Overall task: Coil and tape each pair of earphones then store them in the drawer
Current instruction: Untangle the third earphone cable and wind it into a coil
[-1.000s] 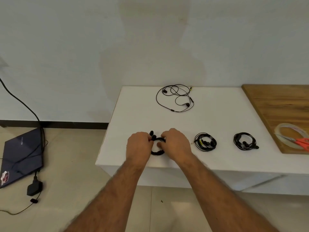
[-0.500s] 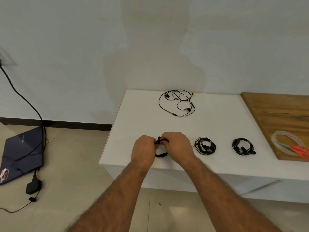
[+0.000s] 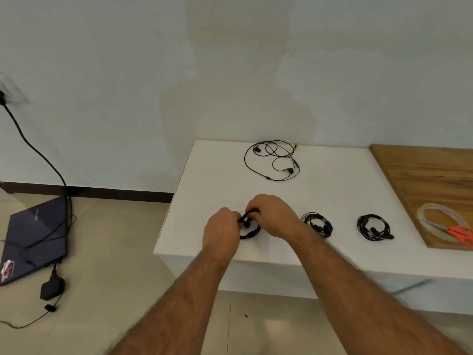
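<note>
Looking down at a white table (image 3: 332,190) pushed against a pale wall, with a wooden board (image 3: 430,180) lying on its right end and running out of frame. Off to the left on the tiled floor there's a dark blue laptop (image 3: 33,237), partly cut off by the edge, with a black cable (image 3: 38,155) trailing up to a wall socket and a charger brick (image 3: 52,289) beside it.

Both forearms reach in from the bottom. The left hand (image 3: 221,229) and right hand (image 3: 272,216) meet near the front edge of the table, fingers curled around a black coiled pair of earphones (image 3: 249,228). Only a short arc of the loop and one earbud show between the hands, the rest is hidden behind the knuckles, so I can't say how tidy the coil is or whether any tape is on it.

Just right of the hands sits a second coiled pair (image 3: 318,224) with a bit of yellow in it, and further right a third coiled pair (image 3: 373,227), all black. At the back of the table lies a loose uncoiled pair (image 3: 272,160), cable sprawled in big loops with a yellowish plug end.

On the board, a clear tape roll (image 3: 435,221) with orange-handled scissors (image 3: 460,233) lying across it, scissors cut off at the right edge.
</note>
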Tool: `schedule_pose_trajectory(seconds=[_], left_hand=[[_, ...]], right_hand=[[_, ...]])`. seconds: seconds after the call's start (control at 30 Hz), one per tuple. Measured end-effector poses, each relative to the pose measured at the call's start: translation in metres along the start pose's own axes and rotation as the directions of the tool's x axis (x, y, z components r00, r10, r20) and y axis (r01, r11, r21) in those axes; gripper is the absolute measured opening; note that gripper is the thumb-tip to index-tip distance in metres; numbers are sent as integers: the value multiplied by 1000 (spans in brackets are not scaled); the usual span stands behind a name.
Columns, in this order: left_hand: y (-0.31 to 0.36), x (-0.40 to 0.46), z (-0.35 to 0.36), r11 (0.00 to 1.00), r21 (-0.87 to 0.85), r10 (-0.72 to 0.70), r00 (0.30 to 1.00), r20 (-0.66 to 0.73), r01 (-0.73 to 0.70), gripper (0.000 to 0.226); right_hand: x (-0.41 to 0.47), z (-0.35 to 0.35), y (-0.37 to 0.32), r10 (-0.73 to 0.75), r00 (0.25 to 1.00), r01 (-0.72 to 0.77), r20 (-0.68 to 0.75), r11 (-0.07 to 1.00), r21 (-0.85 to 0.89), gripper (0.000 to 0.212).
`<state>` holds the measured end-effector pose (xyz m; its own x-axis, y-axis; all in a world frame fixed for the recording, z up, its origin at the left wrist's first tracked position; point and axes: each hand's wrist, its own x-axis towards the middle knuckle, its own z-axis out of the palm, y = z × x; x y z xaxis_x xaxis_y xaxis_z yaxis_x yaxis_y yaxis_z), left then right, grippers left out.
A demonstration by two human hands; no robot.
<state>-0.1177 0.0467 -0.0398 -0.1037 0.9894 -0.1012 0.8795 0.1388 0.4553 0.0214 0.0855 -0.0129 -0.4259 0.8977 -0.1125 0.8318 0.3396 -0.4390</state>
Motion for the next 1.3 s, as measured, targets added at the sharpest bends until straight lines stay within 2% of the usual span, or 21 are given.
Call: schedule_pose_trajectory(seconds=[0.1, 0.23, 0.43, 0.53, 0.6, 0.67, 0.73, 0.87, 0.93, 1.0, 1.2, 1.3], left_hand=[[-1, 0, 2, 1000, 11, 11, 1000, -4, -11, 19], [-3, -1, 4, 999, -21, 24, 1000, -12, -24, 19], [-7, -3, 5, 995, -96, 35, 999, -14, -36, 22], [-7, -2, 5, 994, -104, 44, 999, -18, -45, 22], [-6, -2, 2, 993, -90, 68, 997, -28, -71, 22], [-5, -3, 1, 991, -105, 81, 996, -47, -86, 20], [-6, -5, 1, 985, -155, 70, 995, -76, -81, 25], [-9, -8, 2, 984, -132, 102, 987, -121, -118, 18], [-9, -9, 3, 986, -111, 112, 984, -140, -128, 16], [-8, -11, 4, 987, -82, 125, 982, -142, -137, 17], [-7, -11, 4, 993, -32, 107, 984, -141, -113, 22], [-6, -9, 3, 993, -3, 113, 982, -154, -115, 23]], right_hand=[[2, -7, 2, 34, 995, -41, 98, 997, 66, 16], [4, -12, 8, 96, 970, -159, 223, 944, 288, 14], [5, -2, 12, 138, 986, -161, 91, 921, 356, 12], [4, 0, 16, 220, 974, -218, 50, 858, 465, 2], [6, 1, 17, 258, 965, -246, 45, 835, 492, 2], [9, 3, 14, 259, 966, -246, 16, 896, 369, 6], [10, 7, 10, 224, 973, -215, -48, 965, 149, 13], [-9, 26, 10, 70, 980, -96, -186, 986, -137, 22], [-21, 37, 12, 34, 966, -73, -255, 987, -145, 21], [-27, 39, 13, 72, 948, -101, -309, 992, -79, 17], [-19, 28, 8, 152, 954, -182, -260, 979, -94, 24], [-12, 28, 6, 202, 934, -231, -295, 971, -67, 23]])
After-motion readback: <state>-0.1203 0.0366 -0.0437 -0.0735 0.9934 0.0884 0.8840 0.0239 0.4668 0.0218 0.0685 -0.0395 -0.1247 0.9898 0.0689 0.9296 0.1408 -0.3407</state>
